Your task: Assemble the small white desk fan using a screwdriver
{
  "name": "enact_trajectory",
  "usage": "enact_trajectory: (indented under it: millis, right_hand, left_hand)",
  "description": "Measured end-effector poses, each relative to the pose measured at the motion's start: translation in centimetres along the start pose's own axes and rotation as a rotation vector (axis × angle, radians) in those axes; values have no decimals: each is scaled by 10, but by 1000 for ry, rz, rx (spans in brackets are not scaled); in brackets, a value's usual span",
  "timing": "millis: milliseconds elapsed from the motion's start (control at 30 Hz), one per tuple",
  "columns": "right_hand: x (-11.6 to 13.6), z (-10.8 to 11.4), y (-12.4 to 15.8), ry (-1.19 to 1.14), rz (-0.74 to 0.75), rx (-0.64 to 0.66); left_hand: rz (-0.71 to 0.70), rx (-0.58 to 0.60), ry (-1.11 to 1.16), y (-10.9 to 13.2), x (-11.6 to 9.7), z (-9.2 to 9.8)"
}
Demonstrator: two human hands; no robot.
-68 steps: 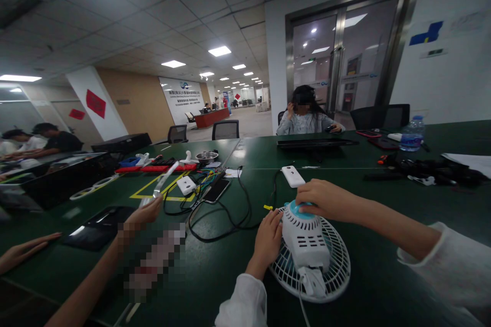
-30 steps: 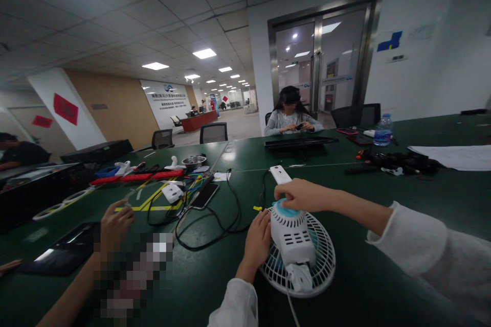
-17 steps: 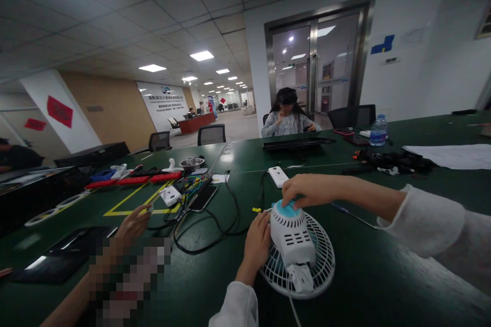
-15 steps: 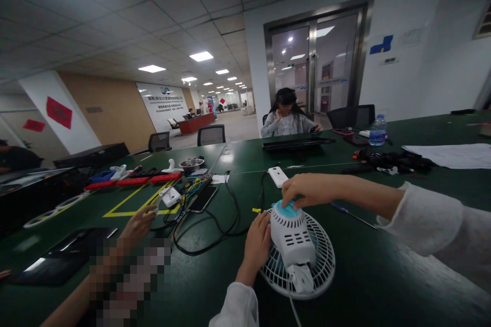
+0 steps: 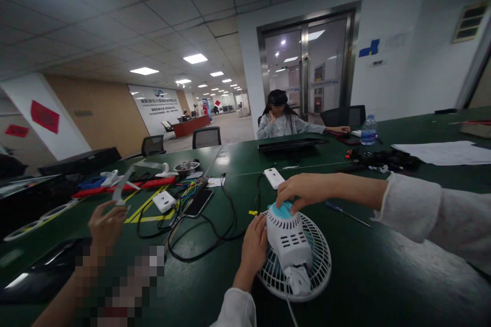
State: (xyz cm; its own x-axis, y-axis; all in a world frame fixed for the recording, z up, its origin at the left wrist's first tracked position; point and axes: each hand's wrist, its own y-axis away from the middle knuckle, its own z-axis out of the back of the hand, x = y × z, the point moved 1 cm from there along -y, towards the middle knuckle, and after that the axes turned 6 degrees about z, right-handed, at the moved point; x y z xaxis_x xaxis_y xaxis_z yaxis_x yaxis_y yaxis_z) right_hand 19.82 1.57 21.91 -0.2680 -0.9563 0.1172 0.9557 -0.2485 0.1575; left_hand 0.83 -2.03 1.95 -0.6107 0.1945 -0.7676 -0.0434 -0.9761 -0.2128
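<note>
A small white fan (image 5: 293,248) lies face down on the dark green table, its round grille (image 5: 324,263) beneath the motor housing and its cord running toward me. My right hand (image 5: 303,191) reaches across from the right, its fingers and thumb closed round the light blue knob (image 5: 283,210) at the far end of the housing. Against the fan's left side rests my left hand (image 5: 253,245), its fingers curved along the housing and grille edge; the thumb is hidden. A screwdriver (image 5: 347,214) lies right of the fan.
Left of me, a co-worker's hand (image 5: 107,225) holds up a strip of clear tape. Black cables (image 5: 199,255), a phone (image 5: 199,203) and white devices (image 5: 273,178) lie beyond. Another person (image 5: 286,122) sits across the table, near a water bottle (image 5: 369,130).
My hands keep the same hold on the fan; the view has shifted slightly. The co-worker's hand has moved left and up with the tape. The seated person's arm now stretches along the table.
</note>
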Motion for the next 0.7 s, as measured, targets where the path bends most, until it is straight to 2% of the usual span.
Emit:
enact_trajectory:
  millis: [233,367,533,700]
  right_hand:
    - [-17,-1,-4,-178,62,14]
    - [-27,-1,-8,-286,44,12]
    - [-28,-5,-9,-385,6,-6]
    - [-27,-13,-9,-368,14,-75]
  left_hand:
    - [13,-13,26,0,-1,0]
    - [25,-10,41,1,-1,1]
    - [23,-8,41,1,0,0]
    - [27,-16,11,3,-3,0]
